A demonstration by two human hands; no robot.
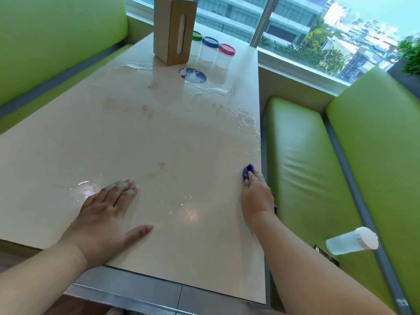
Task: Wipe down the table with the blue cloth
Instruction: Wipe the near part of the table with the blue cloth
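The beige table point(113, 137) is wet, with puddles along its right side and far end and brownish smears across the middle. My right hand point(258, 192) presses the blue cloth point(247, 172) flat onto the table at its right edge; only a bit of the cloth shows past my fingers and by my wrist. My left hand point(106, 214) lies flat on the near left part of the table, fingers spread, holding nothing.
At the far end stand a brown tissue box point(173, 30) and three clear jars with green point(196, 36), blue point(210, 42) and red point(226, 50) lids, near a round dark sticker point(192, 75). Green benches flank the table; a clear bottle point(352, 241) lies on the right bench.
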